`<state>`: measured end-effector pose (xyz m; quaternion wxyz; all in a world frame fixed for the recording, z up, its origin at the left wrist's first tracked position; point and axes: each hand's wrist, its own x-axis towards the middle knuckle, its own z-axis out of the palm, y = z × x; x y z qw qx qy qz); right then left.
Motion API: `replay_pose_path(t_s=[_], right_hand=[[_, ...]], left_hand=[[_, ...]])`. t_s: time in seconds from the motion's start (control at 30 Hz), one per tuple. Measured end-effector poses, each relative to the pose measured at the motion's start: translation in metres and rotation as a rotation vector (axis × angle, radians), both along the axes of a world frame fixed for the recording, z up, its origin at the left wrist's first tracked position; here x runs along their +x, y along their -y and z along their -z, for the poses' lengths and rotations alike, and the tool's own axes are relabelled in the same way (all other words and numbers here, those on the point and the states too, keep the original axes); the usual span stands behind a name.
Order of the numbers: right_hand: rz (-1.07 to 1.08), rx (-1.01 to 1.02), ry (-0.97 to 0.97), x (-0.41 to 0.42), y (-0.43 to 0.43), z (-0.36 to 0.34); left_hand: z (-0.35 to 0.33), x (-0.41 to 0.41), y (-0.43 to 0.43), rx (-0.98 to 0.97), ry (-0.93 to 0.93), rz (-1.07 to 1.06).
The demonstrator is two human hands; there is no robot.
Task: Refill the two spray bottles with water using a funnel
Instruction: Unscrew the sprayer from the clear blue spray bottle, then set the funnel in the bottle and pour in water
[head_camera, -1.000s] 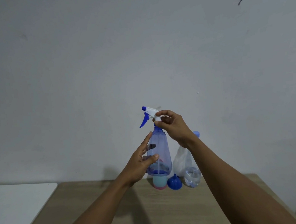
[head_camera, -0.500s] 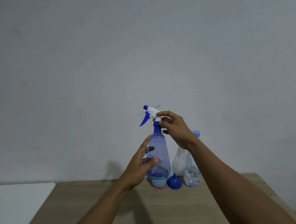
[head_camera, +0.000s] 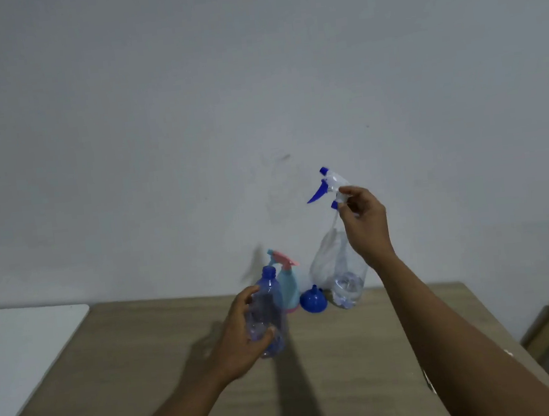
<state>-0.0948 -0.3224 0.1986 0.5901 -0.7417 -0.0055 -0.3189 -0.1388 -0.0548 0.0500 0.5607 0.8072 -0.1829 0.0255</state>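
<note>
- No writing, brand, number or sign can be read anywhere from here.
- The blue spray bottle (head_camera: 266, 313) and the clear water bottle (head_camera: 343, 275) show no label that can be made out.

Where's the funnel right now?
In the head view, the blue funnel sits upside down on the wooden table near the wall, between the teal spray bottle and the clear water bottle; neither hand touches it.

Two bare forearms, seemingly no sleeves
</note>
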Motion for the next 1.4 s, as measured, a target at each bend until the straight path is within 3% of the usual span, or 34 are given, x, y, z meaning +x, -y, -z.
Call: replay_pose_path(t_s=[0.27, 0.5, 1.0, 1.27, 1.4], right_hand=[[-0.131, -0.196, -0.516, -0.029, 0.02, 0.188], [-0.234, -0.204, -0.775, -0.041, 0.003, 0.274], [-0.192, -0.333, -0.839, -0.035, -0.011, 0.307], [0.051, -0.336, -0.71, 0.019, 0.014, 0.295], [-0.041, -0.336, -0.625, 0.066, 0.011, 0.287]], left_hand=[[0.084, -0.011, 0.004, 0.032, -0.132, -0.023], [0.121, -0.016, 0.006, 0.064, -0.169, -0.042], [0.147, -0.011, -0.001, 0.078, -0.231, -0.016], [0.148, -0.006, -0.002, 0.089, -0.194, -0.002], [0.152, -0.005, -0.001, 0.082, -0.17, -0.018]])
